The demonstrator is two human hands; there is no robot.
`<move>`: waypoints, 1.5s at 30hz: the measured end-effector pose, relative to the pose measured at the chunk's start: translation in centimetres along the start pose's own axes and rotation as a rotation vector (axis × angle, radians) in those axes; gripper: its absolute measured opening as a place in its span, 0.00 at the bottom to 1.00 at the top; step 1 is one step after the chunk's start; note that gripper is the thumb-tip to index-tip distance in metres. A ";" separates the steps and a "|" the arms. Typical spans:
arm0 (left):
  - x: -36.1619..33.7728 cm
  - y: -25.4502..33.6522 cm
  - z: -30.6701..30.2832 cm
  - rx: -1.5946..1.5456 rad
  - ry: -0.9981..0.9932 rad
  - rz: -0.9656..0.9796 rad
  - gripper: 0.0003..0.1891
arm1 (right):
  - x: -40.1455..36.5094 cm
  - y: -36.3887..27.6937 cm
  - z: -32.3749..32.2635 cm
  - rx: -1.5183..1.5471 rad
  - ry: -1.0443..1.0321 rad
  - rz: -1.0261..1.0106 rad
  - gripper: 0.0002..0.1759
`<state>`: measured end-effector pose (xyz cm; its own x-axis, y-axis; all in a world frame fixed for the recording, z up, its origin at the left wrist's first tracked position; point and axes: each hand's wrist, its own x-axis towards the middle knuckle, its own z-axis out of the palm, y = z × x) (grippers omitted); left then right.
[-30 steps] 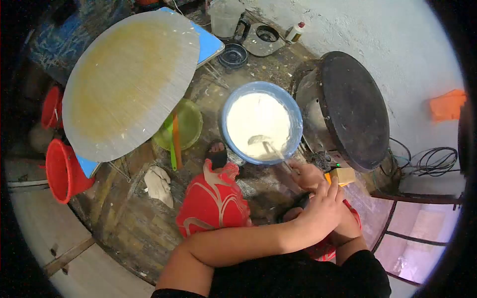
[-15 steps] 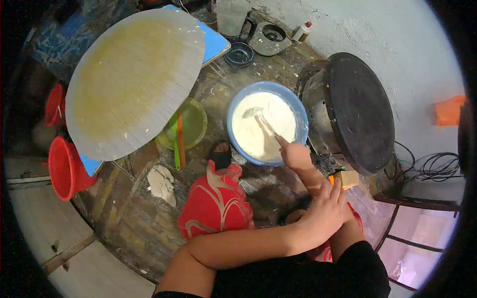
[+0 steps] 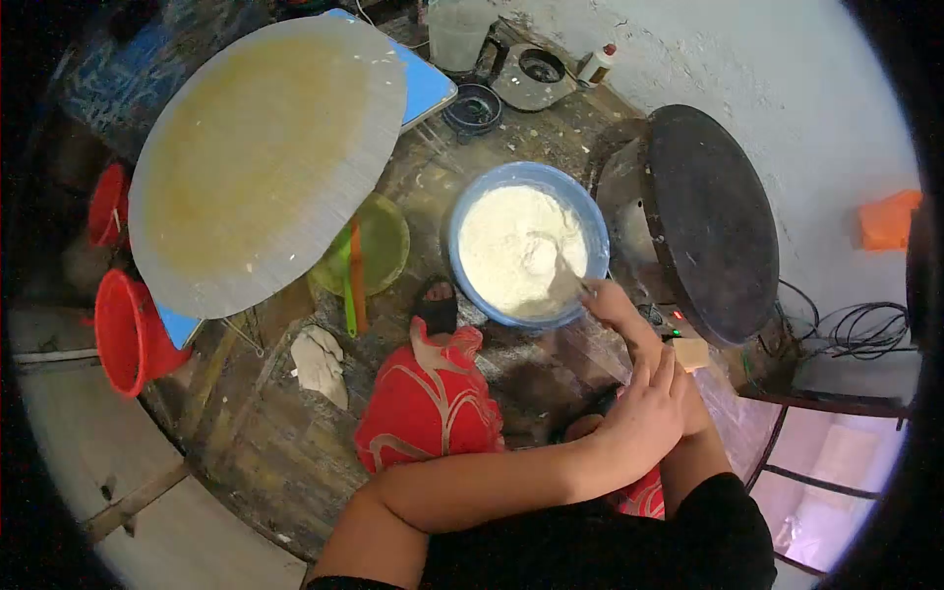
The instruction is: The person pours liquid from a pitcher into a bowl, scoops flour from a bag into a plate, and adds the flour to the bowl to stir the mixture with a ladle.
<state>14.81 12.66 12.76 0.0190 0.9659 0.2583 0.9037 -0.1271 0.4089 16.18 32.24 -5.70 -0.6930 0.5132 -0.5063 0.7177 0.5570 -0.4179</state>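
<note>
My right hand [image 3: 612, 303] grips the handle of a spoon-like utensil [image 3: 570, 276] at the lower right rim of a blue basin [image 3: 458, 258]. The utensil's head is sunk in or hidden by the creamy white mixture [image 3: 506, 241], which is heaped near it. My left hand [image 3: 644, 418] lies across my right forearm, its fingers resting on the arm near the wrist.
A large round board [image 3: 265, 167] rests on a blue table [image 3: 428, 88] at upper left. Right of the basin stands a round black griddle [image 3: 713, 226]. Red buckets [image 3: 143, 334], a green bowl [image 3: 388, 246], a cloth [image 3: 320, 364] and a blender jug [image 3: 457, 34] stand around.
My right hand has moved slightly right and up, bringing the utensil from the middle of the basin toward its right side. The mixture's surface is now more heaped. My left hand stays on the forearm.
</note>
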 end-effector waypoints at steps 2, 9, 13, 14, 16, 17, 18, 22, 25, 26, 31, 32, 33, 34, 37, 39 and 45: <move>0.0 0.2 0.0 -0.011 -0.020 0.014 0.16 | -1.9 -0.9 -0.5 0.458 -0.194 0.283 0.19; 0.0 0.7 1.2 -0.011 -0.050 0.016 0.15 | -5.8 -2.0 -2.1 0.433 -0.089 -0.027 0.18; -0.1 0.3 1.0 0.031 -0.037 0.043 0.17 | -3.7 0.4 0.6 -0.358 0.247 -0.147 0.22; -0.1 0.2 1.0 0.033 -0.038 0.044 0.17 | -3.2 1.1 1.3 -0.356 0.248 -0.147 0.22; 0.0 0.1 1.1 0.044 0.001 0.015 0.18 | -2.5 2.9 3.2 -0.114 0.023 0.031 0.24; 0.0 0.1 1.2 0.045 0.001 0.014 0.18 | -2.0 4.9 6.1 -0.286 0.216 -0.131 0.23; 0.2 0.2 1.4 0.032 -0.022 0.003 0.18 | -2.7 3.4 5.7 -0.287 0.216 -0.133 0.23; 0.3 0.3 1.3 0.030 -0.066 0.008 0.19 | -5.7 -0.3 3.1 0.623 -0.263 0.311 0.15; 0.1 0.5 1.1 0.059 -0.067 0.028 0.20 | -5.0 3.7 4.5 1.254 -0.463 0.519 0.14; 0.1 0.6 1.1 0.059 -0.067 0.028 0.20 | -6.7 1.0 3.1 1.142 -0.303 0.510 0.14; 0.0 0.6 1.3 0.037 -0.071 0.034 0.21 | -5.6 0.7 2.8 0.464 -0.071 0.080 0.19; 0.0 0.6 1.3 0.037 -0.072 0.036 0.21 | -5.1 -0.3 2.6 0.244 0.091 -0.127 0.22; 0.1 0.5 1.1 0.056 -0.062 0.024 0.21 | -4.6 -1.8 2.3 0.021 0.251 -0.331 0.26; 0.3 0.4 1.1 0.075 -0.053 0.012 0.20 | -4.2 -3.5 1.9 0.025 0.250 -0.331 0.26; 0.9 0.0 1.6 0.026 -0.008 -0.015 0.18 | -3.5 -7.4 2.7 -0.242 0.114 0.004 0.25; 1.2 -0.1 1.5 0.036 0.005 -0.016 0.17 | -2.0 -6.8 5.4 -0.326 0.102 -0.069 0.24; 0.7 -0.1 1.1 0.022 -0.032 0.017 0.19 | -5.1 -3.9 4.9 -0.381 0.129 -0.235 0.22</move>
<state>15.19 13.63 11.93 0.0473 0.9704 0.2369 0.9125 -0.1385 0.3850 17.22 24.24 -5.16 -0.8541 0.4076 -0.3230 0.4807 0.8558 -0.1913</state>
